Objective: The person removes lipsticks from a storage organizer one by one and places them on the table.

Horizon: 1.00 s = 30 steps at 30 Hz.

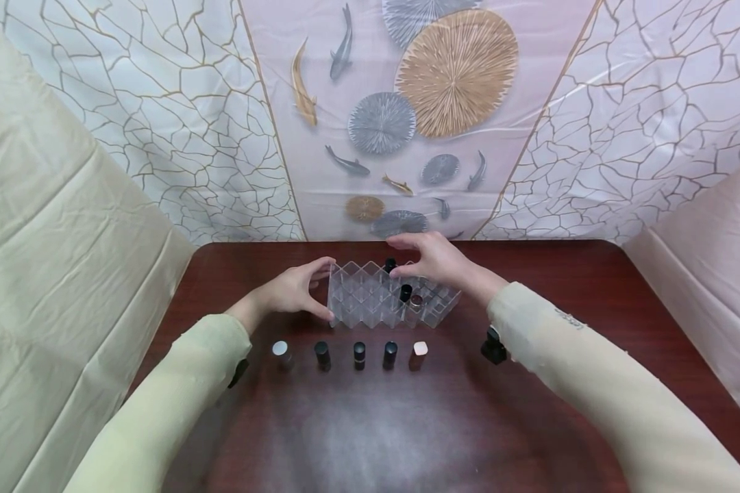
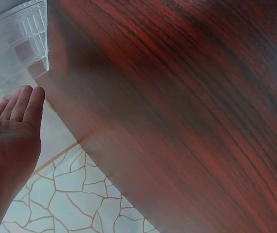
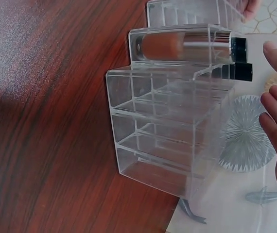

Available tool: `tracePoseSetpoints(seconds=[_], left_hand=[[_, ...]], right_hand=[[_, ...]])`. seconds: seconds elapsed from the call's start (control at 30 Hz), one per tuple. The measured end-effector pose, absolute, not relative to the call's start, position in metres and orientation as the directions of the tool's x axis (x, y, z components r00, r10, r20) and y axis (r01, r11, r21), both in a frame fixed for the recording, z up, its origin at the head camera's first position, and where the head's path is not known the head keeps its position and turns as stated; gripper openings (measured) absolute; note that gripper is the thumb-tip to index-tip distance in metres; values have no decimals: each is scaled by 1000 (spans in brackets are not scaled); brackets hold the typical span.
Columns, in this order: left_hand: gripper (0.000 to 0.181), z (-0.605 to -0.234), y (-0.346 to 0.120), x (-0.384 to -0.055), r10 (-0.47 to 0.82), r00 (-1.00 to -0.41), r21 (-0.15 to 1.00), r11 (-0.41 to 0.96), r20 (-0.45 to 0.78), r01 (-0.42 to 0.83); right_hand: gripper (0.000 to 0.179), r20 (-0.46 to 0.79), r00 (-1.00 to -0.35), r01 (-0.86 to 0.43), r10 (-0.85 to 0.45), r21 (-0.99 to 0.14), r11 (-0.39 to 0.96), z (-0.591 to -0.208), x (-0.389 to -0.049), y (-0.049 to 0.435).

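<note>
A clear plastic lipstick organizer (image 1: 364, 294) with diamond-shaped slots stands near the back of the table. At its left end is my left hand (image 1: 292, 287), thumb at the near corner and straight fingers (image 2: 34, 107) at the far one. My right hand (image 1: 434, 259) hovers over the organizer's rear right part, thumb and fingers spread apart with nothing between them. Just by that thumb is a black-capped tube (image 1: 390, 264) in a slot. Another black cap (image 1: 405, 293) shows nearer, beside a clear-bodied lip gloss tube (image 3: 163, 46) with orange-brown contents.
In front of the organizer several tubes stand upright in a row: a silver-topped one (image 1: 280, 350), black ones such as the middle tube (image 1: 360, 355), and a pale-topped brown one (image 1: 418, 355). Patterned cloth (image 1: 382, 164) hangs behind the dark red wooden table (image 1: 370, 431).
</note>
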State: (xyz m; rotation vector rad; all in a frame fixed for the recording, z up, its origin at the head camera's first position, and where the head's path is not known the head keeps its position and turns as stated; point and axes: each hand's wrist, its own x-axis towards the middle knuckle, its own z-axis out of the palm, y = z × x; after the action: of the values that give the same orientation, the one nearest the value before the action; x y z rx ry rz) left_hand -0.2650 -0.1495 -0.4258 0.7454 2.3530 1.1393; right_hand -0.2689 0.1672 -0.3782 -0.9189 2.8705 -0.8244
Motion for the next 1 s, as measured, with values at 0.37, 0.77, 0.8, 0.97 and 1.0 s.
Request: tracePoseSetpoints(seconds=[0.37,0.77,0.8,0.97,1.0], left_hand=[[101,-427,-150,-266,615,-776,788,543,-138,289],[102,-427,-148,-265,617,-779,792,528,-111,306],[102,-427,-148,-265,617,-779,792,529,-111,306],[101,-428,-149,-266,616,-780,789,532,-113,306],[101,-429,-149,-266,615,-781,788,534,-113,306]], right_hand=[[59,132,-813,-551,-567,-490,676,-392,-276,164],[36,159,-820,-541,-550,-529,654,-404,-279,162],[36,160,-819,-542,-551,-530,652,-405,-279,163],[34,167,-819,-546,-550,-525,653,-406,-279,162],[33,167,-820,-545,-547,-523,656,-406,-279,161]])
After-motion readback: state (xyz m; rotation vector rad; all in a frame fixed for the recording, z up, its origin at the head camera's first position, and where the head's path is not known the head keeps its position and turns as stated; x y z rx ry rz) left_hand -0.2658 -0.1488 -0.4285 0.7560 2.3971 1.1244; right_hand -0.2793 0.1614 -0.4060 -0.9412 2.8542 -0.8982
